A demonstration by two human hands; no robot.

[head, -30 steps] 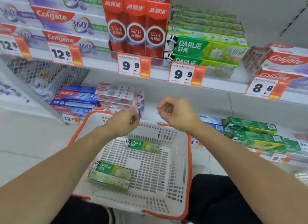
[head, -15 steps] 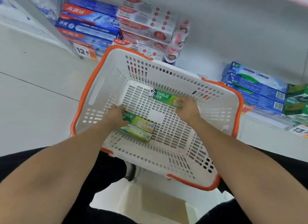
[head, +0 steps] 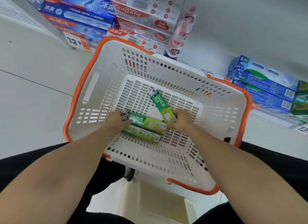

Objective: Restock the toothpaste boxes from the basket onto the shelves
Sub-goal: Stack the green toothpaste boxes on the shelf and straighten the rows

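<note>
- i count three green darlie toothpaste boxes in the white basket with the orange rim, all on its slotted floor.
- two of them lie as a stack near the basket's near side: the top stacked box sits on the lower stacked box, both running left to right.
- the third, the angled box, lies slanted, its far end toward the basket's middle and its near end at my right hand.
- my left hand grips the left end of the top stacked box, fingers curled round it.
- my right hand pinches the near end of the angled box, fingers curled on it.
- beyond the basket, on the low shelf, i see one pile of blue boxes at left, one pile of white-and-red colgate boxes beside it, and one pile of blue boxes at right; the count within each pile i cannot tell.
- one orange price tag reads 12.8.
</note>
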